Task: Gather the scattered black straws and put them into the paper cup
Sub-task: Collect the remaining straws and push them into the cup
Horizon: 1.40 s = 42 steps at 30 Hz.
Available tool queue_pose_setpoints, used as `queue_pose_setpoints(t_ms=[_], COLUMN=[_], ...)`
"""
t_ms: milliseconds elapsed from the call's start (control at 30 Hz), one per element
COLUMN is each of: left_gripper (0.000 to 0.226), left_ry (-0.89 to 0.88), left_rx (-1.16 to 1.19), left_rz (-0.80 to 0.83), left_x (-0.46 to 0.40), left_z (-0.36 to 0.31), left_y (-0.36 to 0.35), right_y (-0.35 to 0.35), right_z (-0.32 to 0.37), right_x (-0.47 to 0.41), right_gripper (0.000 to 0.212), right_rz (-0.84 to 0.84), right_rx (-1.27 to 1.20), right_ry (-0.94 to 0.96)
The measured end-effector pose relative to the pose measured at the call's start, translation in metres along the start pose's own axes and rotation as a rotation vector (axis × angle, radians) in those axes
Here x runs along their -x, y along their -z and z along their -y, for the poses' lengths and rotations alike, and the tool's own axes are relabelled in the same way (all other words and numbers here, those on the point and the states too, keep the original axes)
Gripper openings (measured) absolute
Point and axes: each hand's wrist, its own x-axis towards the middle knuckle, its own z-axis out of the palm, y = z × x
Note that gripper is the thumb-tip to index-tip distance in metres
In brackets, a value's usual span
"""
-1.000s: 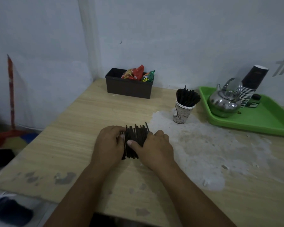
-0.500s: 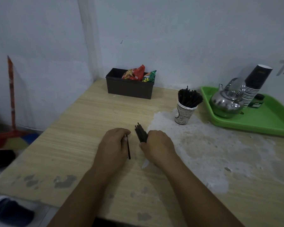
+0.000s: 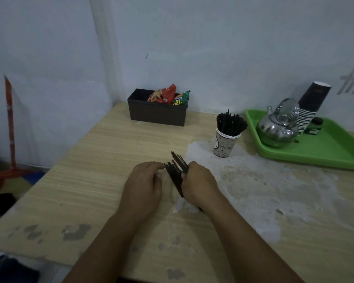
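A bundle of black straws (image 3: 176, 173) lies between my two hands at the middle of the wooden table (image 3: 102, 160). My right hand (image 3: 200, 183) grips the bundle, its far ends fanning out past my fingers. My left hand (image 3: 144, 185) presses against the bundle's left side with curled fingertips. The paper cup (image 3: 225, 144) stands upright behind and to the right, with several black straws (image 3: 231, 123) standing in it. How the bundle sits under my right palm is hidden.
A dark box (image 3: 157, 114) with snack packets stands at the back wall. A green tray (image 3: 323, 154) at the right carries a metal kettle (image 3: 278, 125) and a stack of paper cups (image 3: 310, 111). A worn white patch (image 3: 260, 180) covers the tabletop.
The straws went from a flat spread row under both hands into one tight bundle in my right hand. My left hand, which held a single straw apart, has closed in on the bundle.
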Motion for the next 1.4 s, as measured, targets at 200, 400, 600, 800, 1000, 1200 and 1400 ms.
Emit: queue_pose_setpoints(t_ms=[200,400,600,800,1000,1200,1400], left_gripper=[0.025,0.026,0.030,0.030,0.030,0.029,0.030], left_ry=[-0.043,-0.047,-0.078,-0.114,-0.139,-0.136,-0.098], left_rx=[0.000,0.048,0.099,0.095,0.056,0.067,0.105], left_rz=[0.038,0.078,0.176,0.226,0.222,0.198,0.185], left_x=[-0.007,-0.022,-0.032,-0.036,-0.035,-0.039,-0.044], left_z=[-0.010,-0.028,-0.054,-0.066,-0.062,-0.061,-0.061], left_y=[-0.002,-0.016,-0.043,-0.067,-0.074,-0.074,-0.077], right_y=[0.015,0.036,0.046,0.040,0.033,0.033,0.032], right_z=[-0.020,-0.048,-0.066,-0.082,-0.090,-0.094,-0.095], right_x=[0.000,0.001,-0.004,-0.001,-0.002,-0.002,-0.006], right_gripper=[0.014,0.012,0.028,0.013,0.011,0.012,0.016], right_rz=[-0.099,-0.304,-0.487,-0.566,-0.490,-0.512,-0.629], right_rx=[-0.280,-0.577,-0.939,-0.935,-0.993,-1.007,-0.981], right_ry=[0.097,0.232,0.135,0.161,0.204,0.226,0.178])
